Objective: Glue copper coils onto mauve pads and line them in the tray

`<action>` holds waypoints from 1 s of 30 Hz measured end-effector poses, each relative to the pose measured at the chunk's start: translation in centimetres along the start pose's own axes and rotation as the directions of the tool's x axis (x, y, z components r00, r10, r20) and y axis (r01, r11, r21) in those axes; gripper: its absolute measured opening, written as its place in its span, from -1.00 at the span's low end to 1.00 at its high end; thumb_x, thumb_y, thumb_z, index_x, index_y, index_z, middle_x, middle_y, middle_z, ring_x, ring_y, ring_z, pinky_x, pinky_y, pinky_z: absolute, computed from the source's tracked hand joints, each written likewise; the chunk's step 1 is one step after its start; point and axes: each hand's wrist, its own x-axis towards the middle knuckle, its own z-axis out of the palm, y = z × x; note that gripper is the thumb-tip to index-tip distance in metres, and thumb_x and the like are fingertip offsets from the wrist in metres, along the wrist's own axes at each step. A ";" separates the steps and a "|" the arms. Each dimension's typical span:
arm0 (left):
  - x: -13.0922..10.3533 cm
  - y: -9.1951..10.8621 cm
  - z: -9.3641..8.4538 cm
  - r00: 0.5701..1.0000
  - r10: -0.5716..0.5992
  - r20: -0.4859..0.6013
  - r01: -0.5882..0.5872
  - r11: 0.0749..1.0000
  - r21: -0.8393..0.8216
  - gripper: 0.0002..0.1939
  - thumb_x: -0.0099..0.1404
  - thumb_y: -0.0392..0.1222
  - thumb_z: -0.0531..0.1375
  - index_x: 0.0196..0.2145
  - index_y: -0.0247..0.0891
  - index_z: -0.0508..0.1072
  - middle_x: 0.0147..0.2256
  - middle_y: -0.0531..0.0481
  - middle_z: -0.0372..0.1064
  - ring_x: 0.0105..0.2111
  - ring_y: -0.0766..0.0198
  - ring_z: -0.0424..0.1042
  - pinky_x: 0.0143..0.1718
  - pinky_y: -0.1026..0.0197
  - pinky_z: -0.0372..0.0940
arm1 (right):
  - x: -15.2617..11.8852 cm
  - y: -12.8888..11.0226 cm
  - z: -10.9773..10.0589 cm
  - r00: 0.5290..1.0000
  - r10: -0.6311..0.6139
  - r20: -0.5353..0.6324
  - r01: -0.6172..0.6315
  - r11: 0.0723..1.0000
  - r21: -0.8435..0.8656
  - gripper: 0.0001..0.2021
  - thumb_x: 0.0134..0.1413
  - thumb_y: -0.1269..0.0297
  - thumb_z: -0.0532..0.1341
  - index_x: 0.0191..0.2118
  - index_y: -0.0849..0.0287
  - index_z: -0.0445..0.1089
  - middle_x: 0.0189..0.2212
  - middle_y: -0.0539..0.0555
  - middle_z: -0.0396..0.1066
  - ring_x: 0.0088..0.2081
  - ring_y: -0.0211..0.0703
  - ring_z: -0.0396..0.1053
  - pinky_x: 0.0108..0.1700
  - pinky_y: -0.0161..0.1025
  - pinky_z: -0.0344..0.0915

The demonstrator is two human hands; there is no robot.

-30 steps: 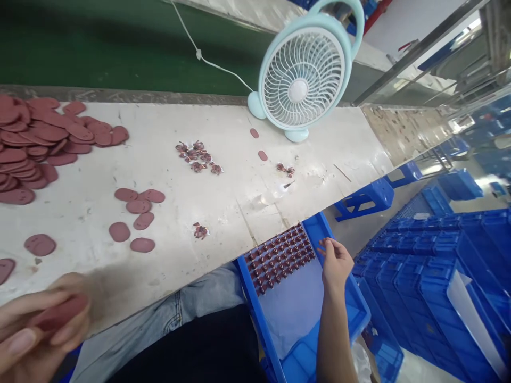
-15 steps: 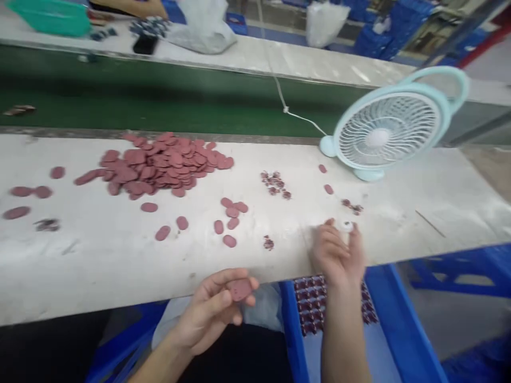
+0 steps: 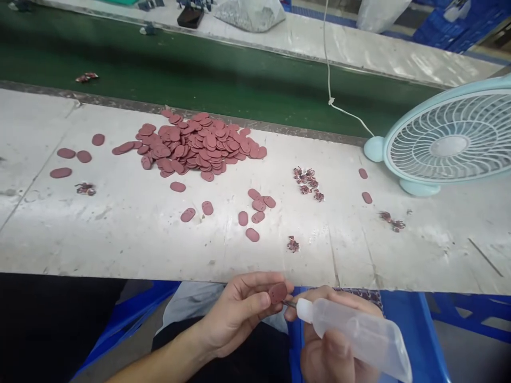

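Note:
Between the thumb and fingers of my left hand (image 3: 243, 314) is a reddish-brown oval piece (image 3: 278, 292) with small dark marks. My right hand (image 3: 335, 340) is wrapped round a translucent squeeze bottle (image 3: 359, 332) with a white cap. Its thin dark tip points left, at the lower edge of the oval piece; whether they touch I cannot tell. On the white table (image 3: 139, 244) lies a large pile of similar oval pieces (image 3: 203, 143), with several loose ones (image 3: 252, 234) nearer to me. Small dark red clusters (image 3: 293, 244) lie to their right.
A pale blue fan (image 3: 449, 144) stands at the right, its white cord (image 3: 329, 64) running up behind. A thin stick (image 3: 485, 257) lies at the right. Below the table edge is a blue tray (image 3: 413, 324). A green strip (image 3: 191, 80) runs behind the table.
My right hand has come back from the table towards my left hand and now holds the bottle. My left hand has moved slightly right with the oval piece. The view has shifted.

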 end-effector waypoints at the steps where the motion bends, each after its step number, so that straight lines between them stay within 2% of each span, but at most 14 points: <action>1: 0.0 0.0 0.0 1.000 0.000 -0.003 0.000 1.000 -0.003 -0.69 0.20 -0.24 0.39 -0.07 -0.26 0.62 -0.09 -0.13 0.62 -0.19 0.23 0.57 -0.09 0.25 0.40 | 0.0 0.1 0.1 1.000 -0.017 -0.017 0.017 1.000 -0.015 -0.76 0.11 0.10 0.30 -0.11 -0.03 0.39 -0.54 -0.04 0.40 -0.59 -0.07 0.34 -0.58 -0.08 0.27; 5: 0.0 0.0 -0.2 1.000 0.009 -0.001 -0.009 1.000 -0.020 -0.68 0.19 -0.24 0.40 -0.07 -0.26 0.62 -0.10 -0.12 0.62 -0.23 0.24 0.57 -0.07 0.21 0.38 | 0.0 0.2 0.4 0.997 -0.062 -0.039 0.058 0.995 -0.079 -0.77 0.11 0.10 0.30 -0.11 -0.03 0.42 -0.47 0.00 0.41 -0.57 -0.04 0.34 -0.57 -0.03 0.27; 12: 0.0 0.0 -0.3 0.999 0.024 0.026 -0.023 0.999 -0.036 -0.68 0.20 -0.26 0.39 -0.07 -0.28 0.61 -0.10 -0.15 0.62 -0.16 0.21 0.56 -0.06 0.21 0.39 | -0.4 0.5 0.3 0.989 -0.150 -0.015 0.142 0.961 -0.235 -0.76 0.11 0.14 0.26 -0.09 -0.04 0.39 -0.43 0.03 0.38 -0.57 -0.03 0.33 -0.58 -0.03 0.25; 18: 0.0 0.0 -0.3 0.999 0.022 0.040 -0.020 0.999 -0.048 -0.70 0.21 -0.25 0.38 -0.07 -0.27 0.61 -0.11 -0.14 0.62 -0.19 0.20 0.57 -0.06 0.17 0.39 | -0.2 -0.1 0.7 0.993 -0.115 -0.026 0.110 0.984 -0.140 -0.81 0.13 0.15 0.28 -0.14 0.01 0.41 -0.47 0.00 0.39 -0.55 -0.03 0.37 -0.57 -0.02 0.35; 24: -0.1 0.0 -0.5 1.000 0.001 0.019 0.000 0.999 -0.050 -0.70 0.22 -0.27 0.37 -0.07 -0.27 0.61 -0.10 -0.15 0.62 -0.12 0.21 0.55 -0.04 0.22 0.37 | 0.0 0.0 0.5 0.986 -0.160 0.038 0.164 0.977 -0.136 -0.77 0.10 0.18 0.29 -0.11 0.06 0.40 -0.50 0.00 0.44 -0.55 0.00 0.38 -0.55 -0.02 0.37; 30: -0.2 0.0 -0.4 0.999 0.001 0.044 0.001 0.999 -0.046 -0.71 0.25 -0.27 0.35 -0.05 -0.27 0.60 -0.09 -0.15 0.61 -0.13 0.20 0.55 -0.04 0.19 0.36 | 0.8 -0.6 0.3 0.996 -0.083 0.039 0.085 0.995 -0.050 -0.80 0.12 0.15 0.26 -0.17 0.08 0.38 -0.62 -0.05 0.37 -0.58 0.01 0.38 -0.51 -0.05 0.34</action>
